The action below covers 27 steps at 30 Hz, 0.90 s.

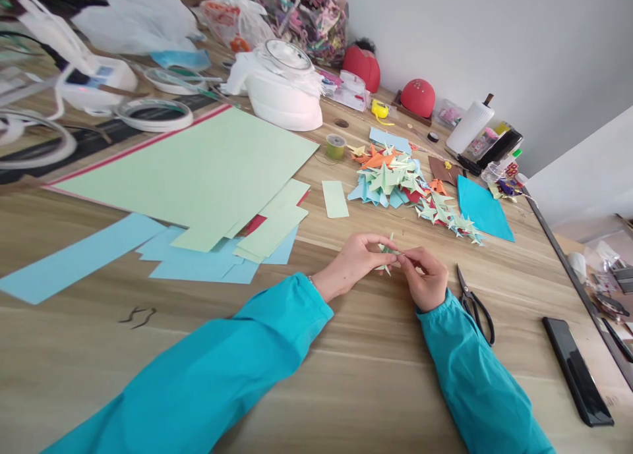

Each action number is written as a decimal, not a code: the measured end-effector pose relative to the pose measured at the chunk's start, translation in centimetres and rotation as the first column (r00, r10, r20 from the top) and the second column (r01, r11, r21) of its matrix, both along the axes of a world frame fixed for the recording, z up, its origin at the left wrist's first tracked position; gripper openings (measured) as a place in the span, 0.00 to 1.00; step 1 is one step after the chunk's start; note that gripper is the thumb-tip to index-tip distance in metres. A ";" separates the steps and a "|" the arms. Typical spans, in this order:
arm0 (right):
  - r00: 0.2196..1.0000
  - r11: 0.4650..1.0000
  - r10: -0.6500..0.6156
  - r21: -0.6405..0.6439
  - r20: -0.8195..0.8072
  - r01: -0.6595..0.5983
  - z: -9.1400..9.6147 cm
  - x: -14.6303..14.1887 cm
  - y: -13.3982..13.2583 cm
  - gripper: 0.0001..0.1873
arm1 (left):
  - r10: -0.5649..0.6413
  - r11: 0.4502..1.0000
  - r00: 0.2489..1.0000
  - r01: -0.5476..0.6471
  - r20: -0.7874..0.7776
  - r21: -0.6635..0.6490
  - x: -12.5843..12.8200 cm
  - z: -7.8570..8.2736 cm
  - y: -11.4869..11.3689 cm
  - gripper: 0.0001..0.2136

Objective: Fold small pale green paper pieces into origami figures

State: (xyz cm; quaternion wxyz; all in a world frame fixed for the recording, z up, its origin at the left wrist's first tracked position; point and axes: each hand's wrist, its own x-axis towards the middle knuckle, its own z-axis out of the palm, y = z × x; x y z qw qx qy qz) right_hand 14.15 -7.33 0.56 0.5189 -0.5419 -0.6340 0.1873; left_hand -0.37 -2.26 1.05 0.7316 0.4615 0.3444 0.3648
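Observation:
Between my two hands, just above the wooden table, is a small pale green folded paper star (387, 259). My left hand (352, 261) pinches it from the left, with the thumb and forefinger closed on it. From the right, my right hand (424, 275) has its thumb and forefinger pressed together at one of the star's points. The fingers cover part of the star. Black-handled scissors (475, 302) lie beside my right hand. Beyond the hands is a pile of folded paper stars (388, 177) in green, orange, blue and red.
Large pale green sheets (198, 164) and blue paper strips (79, 256) lie left. A small green rectangle (335, 199) and a spool of thread (335, 146) sit beyond my left hand. A turquoise sheet (484, 207) and a black phone-like object (577, 369) are on the right.

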 end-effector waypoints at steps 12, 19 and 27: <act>0.978 0.978 0.121 -0.149 -0.169 -0.147 0.0 0.3 -0.1 0.07 | -0.124 0.989 0.992 0.126 -0.028 0.071 -0.7 0.8 0.2 0.07; 0.893 0.922 0.139 -0.274 -0.427 -0.275 -0.4 0.6 0.3 0.09 | -0.163 0.981 0.985 0.168 -0.049 0.102 -0.7 0.7 0.4 0.06; 0.844 0.908 0.093 -0.304 -0.528 -0.290 -0.6 1.1 0.7 0.07 | -0.074 0.952 0.983 0.119 -0.167 0.282 -0.7 0.0 0.4 0.08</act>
